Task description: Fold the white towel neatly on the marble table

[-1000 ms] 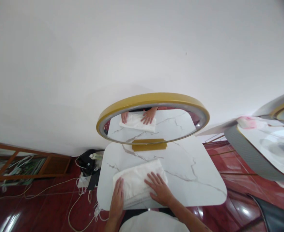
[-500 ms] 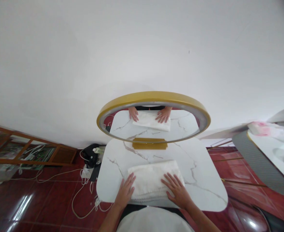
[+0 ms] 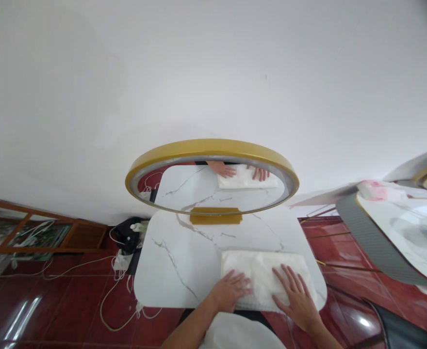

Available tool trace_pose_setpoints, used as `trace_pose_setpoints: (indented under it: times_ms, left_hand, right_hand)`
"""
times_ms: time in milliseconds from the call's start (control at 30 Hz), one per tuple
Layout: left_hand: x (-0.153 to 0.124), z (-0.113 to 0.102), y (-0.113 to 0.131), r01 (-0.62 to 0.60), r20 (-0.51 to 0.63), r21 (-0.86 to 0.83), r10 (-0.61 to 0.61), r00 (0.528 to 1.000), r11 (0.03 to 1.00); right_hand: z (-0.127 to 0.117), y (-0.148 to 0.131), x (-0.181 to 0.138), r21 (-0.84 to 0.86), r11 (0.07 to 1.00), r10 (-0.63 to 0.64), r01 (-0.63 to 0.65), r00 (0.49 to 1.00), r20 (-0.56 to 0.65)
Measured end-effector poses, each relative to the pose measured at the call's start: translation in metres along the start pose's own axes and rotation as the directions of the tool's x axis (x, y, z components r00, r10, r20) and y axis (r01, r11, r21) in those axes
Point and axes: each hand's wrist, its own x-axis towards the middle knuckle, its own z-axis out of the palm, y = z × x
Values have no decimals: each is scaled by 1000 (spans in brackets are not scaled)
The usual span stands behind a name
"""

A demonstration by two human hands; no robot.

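A folded white towel [image 3: 262, 259] lies on the right part of a white marble-patterned table [image 3: 162, 281], close to its front edge. My left hand [image 3: 233, 291] rests on the towel's left end, fingers stretched toward the right. Over the towel's right half, my right hand [image 3: 295, 293] lies flat with its fingers spread. Neither hand is wrapped round the cloth. An oval mirror with a gold frame [image 3: 213, 145] stands at the back of the table and reflects both hands and the towel.
A second table [image 3: 391, 208] with a pink-and-white packet [image 3: 377, 190] stands to the right. Left of my table, a black bag [image 3: 126, 237] and white cables [image 3: 106, 310] are on the red tiled floor. A wooden-framed cabinet [image 3: 90, 235] is against the wall. A black seat [image 3: 399, 320] is at lower right.
The towel has moved from the middle of the table to its right side, along with both hands. It now lies straighter. My view has shifted slightly right.
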Motion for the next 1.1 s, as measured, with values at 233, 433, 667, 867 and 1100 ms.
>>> trace_pose_setpoints:
  times_ms: [233, 433, 667, 867, 1100]
  left_hand:
    - [-33, -5, -9, 193, -106, -39, -196, 975, 980]
    - [-103, -1, -32, 326, -123, 4, -323, 938, 945]
    - [-203, 16, -60, 480, -208, 53, -461, 863, 876]
    - [-272, 19, -72, 560, -352, 99, -497, 793, 823]
    - [-301, 13, -81, 591, -370, 41, -537, 758, 805]
  right_hand:
    - [4, -63, 33, 27, 1000, -3, 3, 1000, -1]
    - [16, -115, 71, 78, 987, -145, 139, 987, 74]
    - [34, -204, 110, 174, 948, -304, 268, 923, 234]
    - [51, -275, 120, 217, 925, -372, 311, 858, 353]
    - [64, -313, 115, 146, 940, -339, 309, 900, 273]
